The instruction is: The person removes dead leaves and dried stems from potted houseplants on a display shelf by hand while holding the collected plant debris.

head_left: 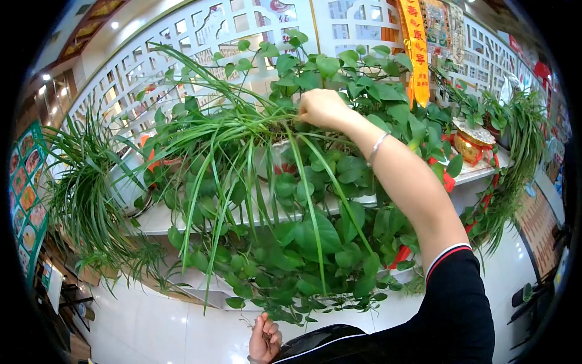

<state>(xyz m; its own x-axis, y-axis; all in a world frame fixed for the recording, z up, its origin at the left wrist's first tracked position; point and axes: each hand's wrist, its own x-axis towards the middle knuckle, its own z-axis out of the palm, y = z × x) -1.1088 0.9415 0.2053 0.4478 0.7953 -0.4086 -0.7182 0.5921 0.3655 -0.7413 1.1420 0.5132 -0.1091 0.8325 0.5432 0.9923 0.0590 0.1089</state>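
My right hand [321, 109] reaches in among the plants, its fingers curled at the base of a long-leaved spider plant [242, 130]; what they grip there is hidden by the leaves. Low in the view, my left hand [265, 338] is closed near my body, with thin brownish strands [247, 321] showing beside its fingers. Heart-shaped leaves of a trailing vine [318, 233] hang over the white shelf [160, 219] between the two hands.
A white pot [128, 182] with a grassy plant stands at the left. At the right are a gold pot [471, 147] with red ribbon and more trailing plants. Behind rises a white lattice screen [242, 24] with a yellow banner [415, 54].
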